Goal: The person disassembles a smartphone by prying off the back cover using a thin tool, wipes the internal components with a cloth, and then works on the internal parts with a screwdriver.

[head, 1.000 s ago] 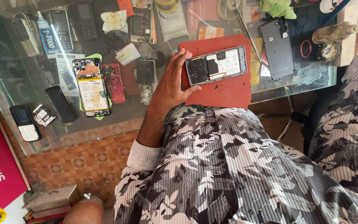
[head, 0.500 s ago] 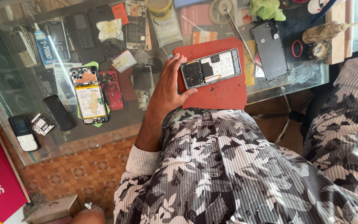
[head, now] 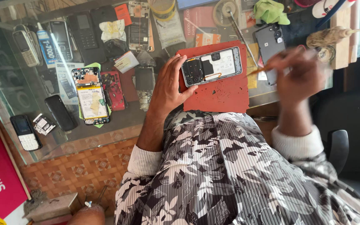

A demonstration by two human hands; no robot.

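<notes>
**Opened phone held over red mat**

Fingers of the left hand (head: pixel 169 85) wrap one end of an opened phone (head: pixel 211 66), gripping it just above the red mat (head: pixel 219 93). Beside the mat, the blurred right hand (head: pixel 298 75) pinches a thin stick-like tool (head: pixel 267 66), its tip pointing toward the phone.

Glass counter (head: pixel 17 112) crowded here: an opened phone with a yellow battery (head: pixel 91 98) lies flat at left, a red circuit-board frame (head: pixel 114 89) just beside it. 2 old keypad phones (head: pixel 25 46) sit top left, a crumpled green cloth (head: pixel 271 11) top right, brown patterned floor tiles (head: pixel 80 171) below.
</notes>
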